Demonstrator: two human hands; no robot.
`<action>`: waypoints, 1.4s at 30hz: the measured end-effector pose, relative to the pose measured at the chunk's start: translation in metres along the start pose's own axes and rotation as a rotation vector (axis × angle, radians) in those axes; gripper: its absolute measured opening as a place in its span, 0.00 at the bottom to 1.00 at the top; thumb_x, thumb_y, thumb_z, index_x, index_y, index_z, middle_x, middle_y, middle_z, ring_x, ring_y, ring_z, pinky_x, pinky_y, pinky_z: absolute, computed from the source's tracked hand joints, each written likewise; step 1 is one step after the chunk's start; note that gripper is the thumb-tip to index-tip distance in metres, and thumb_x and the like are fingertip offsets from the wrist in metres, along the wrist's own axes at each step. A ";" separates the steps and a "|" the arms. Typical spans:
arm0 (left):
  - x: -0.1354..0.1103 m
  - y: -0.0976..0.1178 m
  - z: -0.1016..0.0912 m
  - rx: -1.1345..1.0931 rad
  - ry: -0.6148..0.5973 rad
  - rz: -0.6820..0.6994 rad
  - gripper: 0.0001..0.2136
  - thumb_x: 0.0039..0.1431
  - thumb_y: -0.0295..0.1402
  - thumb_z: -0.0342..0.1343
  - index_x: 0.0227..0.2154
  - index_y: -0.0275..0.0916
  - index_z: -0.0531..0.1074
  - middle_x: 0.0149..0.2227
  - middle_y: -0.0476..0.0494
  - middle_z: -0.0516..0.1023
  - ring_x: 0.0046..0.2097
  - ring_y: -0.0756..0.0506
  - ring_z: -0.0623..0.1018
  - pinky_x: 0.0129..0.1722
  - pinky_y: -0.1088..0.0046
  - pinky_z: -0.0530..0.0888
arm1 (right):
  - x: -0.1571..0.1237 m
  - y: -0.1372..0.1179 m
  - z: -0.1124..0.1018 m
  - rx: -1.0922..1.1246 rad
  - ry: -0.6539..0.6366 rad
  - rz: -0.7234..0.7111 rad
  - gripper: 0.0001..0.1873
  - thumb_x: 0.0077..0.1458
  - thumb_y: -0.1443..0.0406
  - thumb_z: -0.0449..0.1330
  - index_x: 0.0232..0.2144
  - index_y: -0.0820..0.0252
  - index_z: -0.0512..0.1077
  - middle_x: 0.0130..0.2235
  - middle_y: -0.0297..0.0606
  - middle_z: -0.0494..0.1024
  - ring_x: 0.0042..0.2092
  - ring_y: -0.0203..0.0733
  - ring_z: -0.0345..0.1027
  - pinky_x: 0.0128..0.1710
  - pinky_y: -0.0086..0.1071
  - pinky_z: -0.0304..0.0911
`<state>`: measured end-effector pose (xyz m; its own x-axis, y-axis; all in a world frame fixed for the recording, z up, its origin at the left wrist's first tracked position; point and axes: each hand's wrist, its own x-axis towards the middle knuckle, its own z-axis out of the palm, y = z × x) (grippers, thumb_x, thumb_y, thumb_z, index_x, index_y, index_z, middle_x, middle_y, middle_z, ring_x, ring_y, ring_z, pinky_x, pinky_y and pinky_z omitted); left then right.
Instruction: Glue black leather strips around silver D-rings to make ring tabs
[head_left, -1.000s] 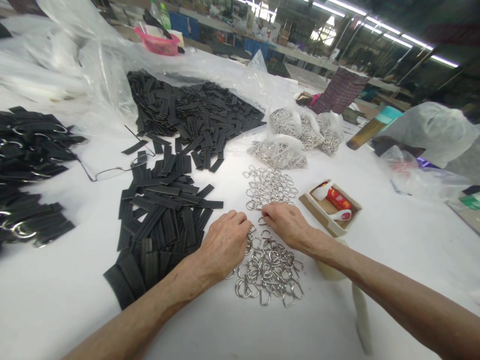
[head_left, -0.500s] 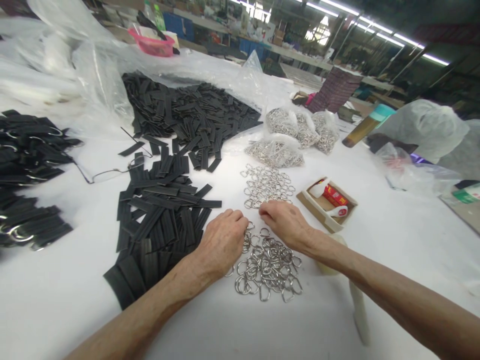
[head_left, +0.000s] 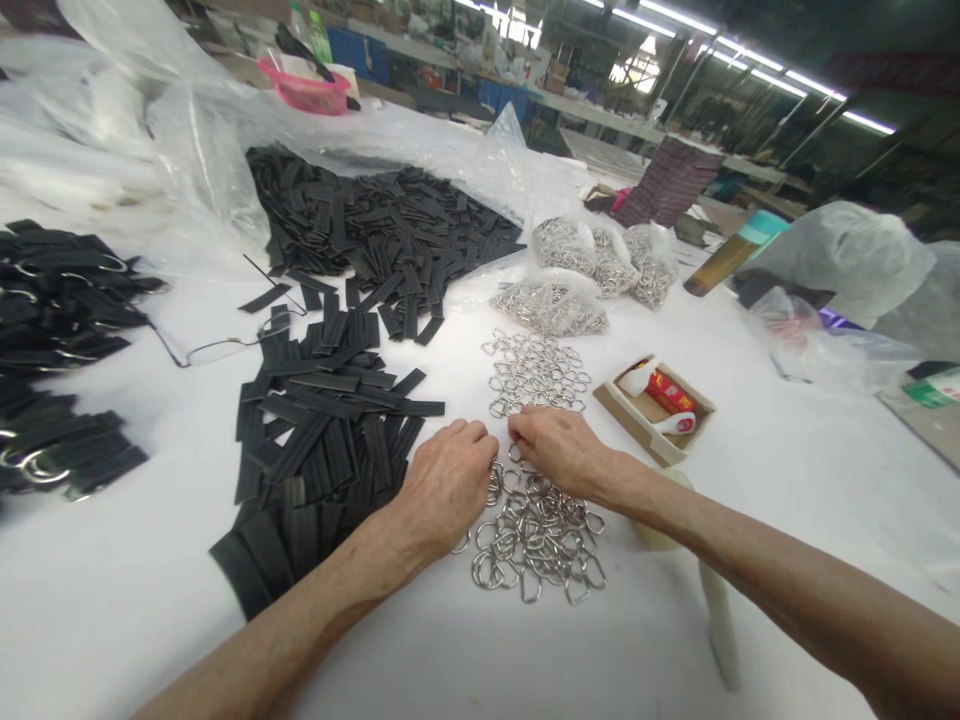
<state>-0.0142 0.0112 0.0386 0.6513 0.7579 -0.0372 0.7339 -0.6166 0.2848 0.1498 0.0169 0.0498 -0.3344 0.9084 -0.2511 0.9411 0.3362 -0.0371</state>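
My left hand (head_left: 452,485) is closed, fingers curled down at the left edge of the loose metal D-rings (head_left: 540,535). Its fingertips are hidden, so I cannot see what they hold. Facing it across a small gap, my right hand (head_left: 561,447) is closed too, thumb and fingers bent together. One D-ring (head_left: 515,453) shows right under its fingertips; whether they grip it is unclear. Beyond the hands, more D-rings (head_left: 536,365) lie spread flat in rows. Left of my left hand is a pile of short black straps (head_left: 322,430).
Clear bags of rings (head_left: 551,303) stand behind the rows, beside a large heap of black straps (head_left: 390,225). A small cardboard box (head_left: 637,425) with a red tube lies right. Strap bundles with rings (head_left: 56,300) and eyeglasses (head_left: 217,345) are left; a bottle (head_left: 731,255) lies far right.
My right hand has shifted slightly left, toward my left hand. A D-ring now shows under its fingertips, and the ring beside my left fingertips is no longer visible there. My left hand has barely moved.
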 end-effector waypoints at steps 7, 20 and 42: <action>0.000 0.000 0.000 0.001 -0.010 0.000 0.09 0.56 0.22 0.46 0.30 0.37 0.70 0.36 0.42 0.74 0.40 0.43 0.71 0.40 0.66 0.70 | -0.011 0.008 -0.013 0.013 -0.031 -0.019 0.08 0.57 0.72 0.51 0.33 0.59 0.69 0.36 0.38 0.74 0.36 0.37 0.65 0.32 0.28 0.53; -0.001 0.000 -0.002 -0.016 0.018 -0.040 0.10 0.58 0.23 0.45 0.32 0.36 0.72 0.36 0.43 0.74 0.40 0.43 0.72 0.39 0.66 0.70 | -0.016 0.019 0.001 -0.085 -0.034 -0.183 0.07 0.57 0.74 0.50 0.33 0.59 0.66 0.35 0.37 0.71 0.29 0.35 0.62 0.26 0.28 0.48; 0.001 -0.002 0.001 0.019 0.032 -0.065 0.10 0.60 0.26 0.44 0.30 0.37 0.70 0.35 0.43 0.74 0.40 0.43 0.72 0.37 0.68 0.69 | -0.033 0.010 0.000 0.105 -0.063 -0.051 0.07 0.56 0.73 0.51 0.29 0.61 0.68 0.33 0.38 0.72 0.32 0.36 0.62 0.31 0.29 0.52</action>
<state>-0.0144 0.0130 0.0376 0.5958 0.8027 -0.0244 0.7781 -0.5695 0.2648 0.1702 -0.0099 0.0573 -0.3812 0.8723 -0.3064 0.9242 0.3506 -0.1515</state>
